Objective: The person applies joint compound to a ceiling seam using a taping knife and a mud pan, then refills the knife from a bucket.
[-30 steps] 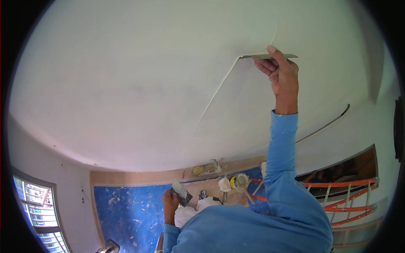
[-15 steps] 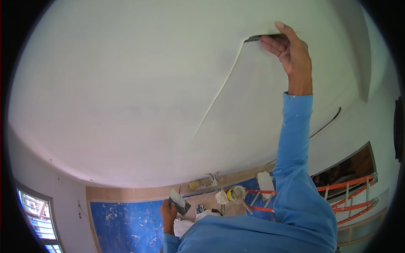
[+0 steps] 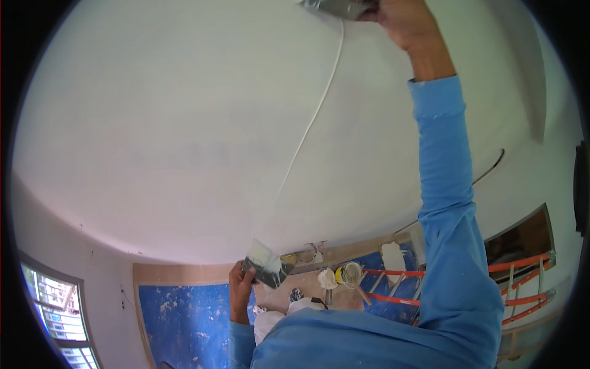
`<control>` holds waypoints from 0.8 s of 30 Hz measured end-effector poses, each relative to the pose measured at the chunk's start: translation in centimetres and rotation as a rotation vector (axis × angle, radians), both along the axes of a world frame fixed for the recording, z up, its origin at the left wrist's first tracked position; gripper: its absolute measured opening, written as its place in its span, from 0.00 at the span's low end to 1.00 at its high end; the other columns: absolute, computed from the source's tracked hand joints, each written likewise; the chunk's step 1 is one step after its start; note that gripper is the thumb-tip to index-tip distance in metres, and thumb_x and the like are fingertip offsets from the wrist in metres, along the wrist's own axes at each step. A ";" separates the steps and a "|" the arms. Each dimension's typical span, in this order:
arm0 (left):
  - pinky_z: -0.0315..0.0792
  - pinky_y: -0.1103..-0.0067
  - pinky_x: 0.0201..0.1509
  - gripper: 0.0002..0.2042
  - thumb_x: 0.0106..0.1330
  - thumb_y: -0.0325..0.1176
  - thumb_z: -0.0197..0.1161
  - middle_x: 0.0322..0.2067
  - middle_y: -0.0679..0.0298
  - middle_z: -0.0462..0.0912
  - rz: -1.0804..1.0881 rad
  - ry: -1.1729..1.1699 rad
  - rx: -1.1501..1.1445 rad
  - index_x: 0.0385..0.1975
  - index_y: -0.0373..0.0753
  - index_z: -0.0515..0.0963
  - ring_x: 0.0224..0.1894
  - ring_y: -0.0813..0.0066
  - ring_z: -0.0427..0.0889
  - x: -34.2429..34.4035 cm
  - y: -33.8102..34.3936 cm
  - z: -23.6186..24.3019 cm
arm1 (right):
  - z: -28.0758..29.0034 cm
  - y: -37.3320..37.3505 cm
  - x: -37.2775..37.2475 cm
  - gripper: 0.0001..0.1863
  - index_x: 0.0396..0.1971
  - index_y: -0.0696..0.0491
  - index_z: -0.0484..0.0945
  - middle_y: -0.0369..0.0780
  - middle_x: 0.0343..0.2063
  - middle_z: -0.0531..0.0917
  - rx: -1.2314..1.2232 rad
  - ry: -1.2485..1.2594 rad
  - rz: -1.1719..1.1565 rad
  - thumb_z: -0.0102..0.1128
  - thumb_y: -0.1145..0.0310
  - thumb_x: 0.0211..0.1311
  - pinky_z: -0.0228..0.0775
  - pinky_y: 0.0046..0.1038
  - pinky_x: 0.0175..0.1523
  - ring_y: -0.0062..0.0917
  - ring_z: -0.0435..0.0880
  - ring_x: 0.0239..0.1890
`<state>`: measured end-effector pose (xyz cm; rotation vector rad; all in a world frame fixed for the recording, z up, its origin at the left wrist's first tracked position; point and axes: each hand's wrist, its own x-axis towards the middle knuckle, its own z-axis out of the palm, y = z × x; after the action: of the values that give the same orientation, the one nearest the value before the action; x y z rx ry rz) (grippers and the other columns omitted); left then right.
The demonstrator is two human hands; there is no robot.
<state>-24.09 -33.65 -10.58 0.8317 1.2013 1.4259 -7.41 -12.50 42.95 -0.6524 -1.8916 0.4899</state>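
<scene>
A: The right hand [image 3: 402,21] is raised to the white ceiling [image 3: 184,123], fingers closed round the handle of a flat metal blade [image 3: 335,7] lying against the surface at the top end of a thin raised line [image 3: 310,123]. Only part of the blade shows at the picture's edge.

B: And the left hand [image 3: 241,294]?

A: Low down, clamped on a dark plaster board [image 3: 265,270] carrying one lump of white filler [image 3: 264,253].

B: How would you do this stroke well?

A: I'd judge: keep the blade nearly flat, even pressure, follow the line without lifting, and hold the board level.

B: Counts?

A: In this single head view: one blade, one board, two hands, one orange ladder [image 3: 522,280], one window [image 3: 58,307], one blue floor sheet [image 3: 184,320], and a few tubs [image 3: 350,273] too small to count.
</scene>
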 end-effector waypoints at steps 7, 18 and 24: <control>0.81 0.75 0.46 0.16 0.65 0.27 0.54 0.41 0.53 0.83 0.108 -0.828 0.134 0.50 0.26 0.73 0.41 0.67 0.85 1.0 1.7 5.2 | -21.6 -2.1 0.4 0.16 0.50 0.55 0.80 0.45 0.39 0.85 0.216 -0.374 0.382 0.58 0.79 0.62 0.76 0.31 0.42 0.34 0.85 0.38; 0.83 0.78 0.39 0.16 0.70 0.24 0.53 0.46 0.57 0.82 0.271 -0.806 0.227 0.56 0.28 0.68 0.38 0.72 0.85 3.2 0.8 6.5 | -39.6 -9.1 3.7 0.35 0.65 0.52 0.67 0.47 0.54 0.73 -0.174 -0.692 0.452 0.55 0.84 0.55 0.73 0.33 0.56 0.43 0.77 0.55; 0.81 0.81 0.39 0.16 0.74 0.31 0.55 0.40 0.61 0.83 0.336 -0.179 0.268 0.57 0.31 0.69 0.37 0.78 0.83 2.6 -0.9 7.7 | -47.9 -6.7 8.8 0.22 0.56 0.57 0.73 0.47 0.43 0.79 -0.667 -0.463 0.280 0.57 0.75 0.59 0.80 0.36 0.51 0.42 0.83 0.48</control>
<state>-21.52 -34.52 -2.84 0.6834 1.0605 1.9250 1.42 -19.19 -4.99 -0.9978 -2.2718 1.2712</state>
